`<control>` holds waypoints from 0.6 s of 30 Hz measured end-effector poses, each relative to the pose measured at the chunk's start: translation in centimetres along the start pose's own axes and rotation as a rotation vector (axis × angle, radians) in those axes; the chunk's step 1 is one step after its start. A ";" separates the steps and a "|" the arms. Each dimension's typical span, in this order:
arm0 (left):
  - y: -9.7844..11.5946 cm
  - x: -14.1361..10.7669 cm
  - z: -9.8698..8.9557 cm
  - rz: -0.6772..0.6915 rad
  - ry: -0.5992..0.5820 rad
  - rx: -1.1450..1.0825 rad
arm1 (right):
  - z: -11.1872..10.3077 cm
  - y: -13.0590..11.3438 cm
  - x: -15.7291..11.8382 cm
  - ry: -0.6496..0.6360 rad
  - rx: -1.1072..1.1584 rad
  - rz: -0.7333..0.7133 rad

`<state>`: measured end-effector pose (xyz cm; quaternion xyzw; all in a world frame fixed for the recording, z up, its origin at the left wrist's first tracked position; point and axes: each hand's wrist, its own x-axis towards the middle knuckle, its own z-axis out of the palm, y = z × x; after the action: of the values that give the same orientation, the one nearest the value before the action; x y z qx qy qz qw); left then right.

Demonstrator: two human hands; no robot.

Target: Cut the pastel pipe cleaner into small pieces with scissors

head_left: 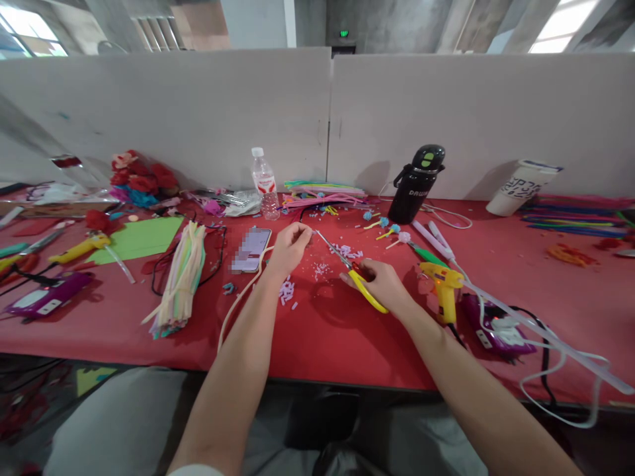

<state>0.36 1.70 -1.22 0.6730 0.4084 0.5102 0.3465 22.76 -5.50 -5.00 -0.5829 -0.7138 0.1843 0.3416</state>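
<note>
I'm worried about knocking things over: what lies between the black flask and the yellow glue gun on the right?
A green-handled tool and a pale two-armed tool lie between the black flask and that yellow glue gun, in the head view.

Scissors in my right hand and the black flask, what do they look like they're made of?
Scissors: the blades look like smooth metal, being thin and silvery; the yellow handle is probably hard plastic, given its even, bright colour.
Flask: opaque, dark and slightly glossy, likely coated metal, though plastic is possible.
</note>
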 end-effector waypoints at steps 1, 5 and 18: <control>-0.1 0.0 0.0 -0.003 -0.002 -0.004 | 0.0 0.1 0.0 0.002 0.002 0.001; -0.2 0.1 -0.2 -0.018 -0.002 -0.003 | 0.0 0.2 0.0 0.002 0.014 0.001; -0.3 0.3 -0.5 0.083 0.021 -0.020 | -0.2 0.3 0.0 -0.049 0.064 0.014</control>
<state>-0.12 2.12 -1.25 0.6805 0.3786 0.5352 0.3272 23.07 -5.48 -5.06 -0.5720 -0.7115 0.2238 0.3413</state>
